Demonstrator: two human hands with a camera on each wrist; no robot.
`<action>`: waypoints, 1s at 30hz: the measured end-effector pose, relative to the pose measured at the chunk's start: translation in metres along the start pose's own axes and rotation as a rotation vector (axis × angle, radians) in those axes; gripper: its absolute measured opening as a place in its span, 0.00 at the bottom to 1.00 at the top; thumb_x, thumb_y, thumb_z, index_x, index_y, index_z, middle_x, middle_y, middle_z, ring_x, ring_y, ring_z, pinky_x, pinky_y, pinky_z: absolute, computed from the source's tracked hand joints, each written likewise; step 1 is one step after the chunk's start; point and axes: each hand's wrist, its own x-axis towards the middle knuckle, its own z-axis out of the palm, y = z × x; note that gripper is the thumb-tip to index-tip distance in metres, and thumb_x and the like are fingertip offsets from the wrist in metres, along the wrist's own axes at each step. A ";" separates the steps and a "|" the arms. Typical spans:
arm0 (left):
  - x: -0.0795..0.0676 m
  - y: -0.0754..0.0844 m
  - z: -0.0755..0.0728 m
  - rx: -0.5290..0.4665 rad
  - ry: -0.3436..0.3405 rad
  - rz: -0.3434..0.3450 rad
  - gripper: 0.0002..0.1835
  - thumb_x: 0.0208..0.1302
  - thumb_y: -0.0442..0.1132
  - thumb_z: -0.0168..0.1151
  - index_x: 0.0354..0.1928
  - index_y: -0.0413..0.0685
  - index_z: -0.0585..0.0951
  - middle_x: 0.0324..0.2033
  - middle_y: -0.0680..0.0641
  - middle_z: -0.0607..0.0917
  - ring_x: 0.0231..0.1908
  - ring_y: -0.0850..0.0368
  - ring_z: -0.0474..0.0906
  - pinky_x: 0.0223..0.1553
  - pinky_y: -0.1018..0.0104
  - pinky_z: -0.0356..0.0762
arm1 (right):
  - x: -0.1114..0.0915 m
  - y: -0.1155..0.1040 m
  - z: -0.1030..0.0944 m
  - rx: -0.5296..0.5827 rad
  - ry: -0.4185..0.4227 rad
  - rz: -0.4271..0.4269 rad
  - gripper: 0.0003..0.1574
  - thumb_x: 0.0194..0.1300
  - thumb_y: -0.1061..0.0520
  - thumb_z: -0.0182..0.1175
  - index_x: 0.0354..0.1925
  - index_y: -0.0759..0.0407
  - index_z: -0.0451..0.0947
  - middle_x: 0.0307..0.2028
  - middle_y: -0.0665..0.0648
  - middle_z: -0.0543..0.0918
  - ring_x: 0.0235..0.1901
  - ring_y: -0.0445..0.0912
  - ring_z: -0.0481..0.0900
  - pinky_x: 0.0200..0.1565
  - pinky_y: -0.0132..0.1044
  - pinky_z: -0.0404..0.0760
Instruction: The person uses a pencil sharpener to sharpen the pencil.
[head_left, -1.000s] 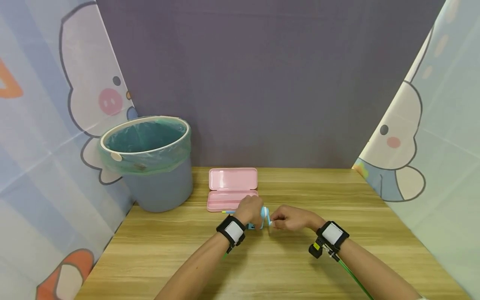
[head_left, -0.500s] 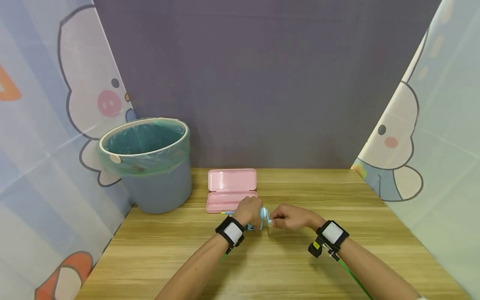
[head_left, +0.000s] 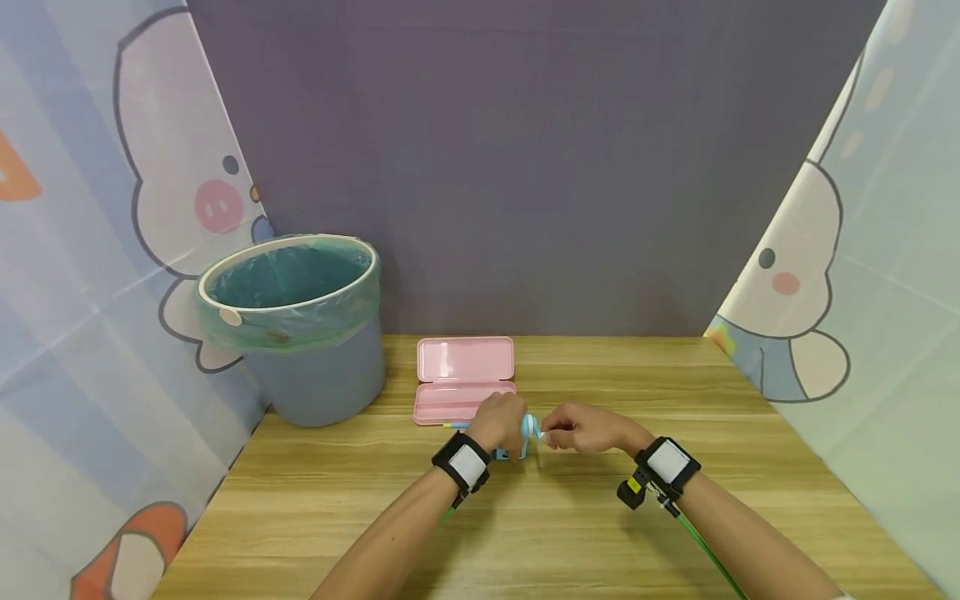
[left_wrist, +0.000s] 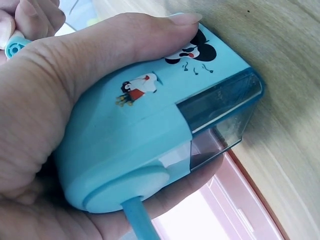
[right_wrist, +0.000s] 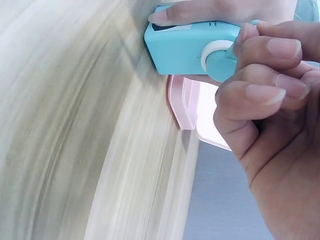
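Note:
My left hand (head_left: 498,421) grips a light blue crank pencil sharpener (left_wrist: 130,145) on the table, thumb across its cartoon-printed side. A clear shavings drawer (left_wrist: 220,122) shows at one end. From the round front juts a blue pencil (left_wrist: 140,220), whose yellow-tipped end points left in the head view. On the opposite side, my right hand (head_left: 588,429) pinches the sharpener's crank handle (left_wrist: 15,47) between thumb and fingers. The white ring and round hub (right_wrist: 220,65) of the crank show in the right wrist view, partly behind those fingers.
An open pink pencil case (head_left: 465,358) lies just behind the left hand, lid toward the back wall. At the back left stands a blue-grey bin (head_left: 315,379) lined with a green bag. Printed cloth (head_left: 892,275) hangs along both sides.
My right hand has risen slightly, and the crank arm has swung up with it. The left hand holds the sharpener in the same place, the pencil still in it.

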 end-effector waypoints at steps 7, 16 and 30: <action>0.001 0.000 -0.001 0.016 0.001 0.005 0.21 0.32 0.40 0.90 0.17 0.51 0.80 0.23 0.54 0.80 0.27 0.58 0.75 0.29 0.68 0.78 | 0.002 0.000 -0.003 0.002 0.009 -0.013 0.17 0.76 0.64 0.49 0.29 0.58 0.77 0.20 0.40 0.64 0.16 0.31 0.56 0.23 0.25 0.60; 0.004 0.000 0.004 0.065 0.010 0.004 0.22 0.31 0.41 0.90 0.19 0.52 0.80 0.23 0.55 0.80 0.27 0.58 0.75 0.30 0.68 0.78 | 0.002 0.000 -0.008 -0.004 0.021 0.000 0.17 0.76 0.63 0.48 0.32 0.67 0.79 0.22 0.41 0.66 0.17 0.31 0.58 0.24 0.25 0.62; 0.004 -0.002 0.003 0.038 0.017 0.009 0.22 0.32 0.39 0.89 0.20 0.51 0.79 0.22 0.54 0.78 0.26 0.57 0.74 0.27 0.68 0.77 | 0.011 0.003 -0.023 0.005 0.046 0.027 0.20 0.79 0.59 0.49 0.28 0.56 0.76 0.20 0.43 0.65 0.15 0.32 0.57 0.21 0.27 0.62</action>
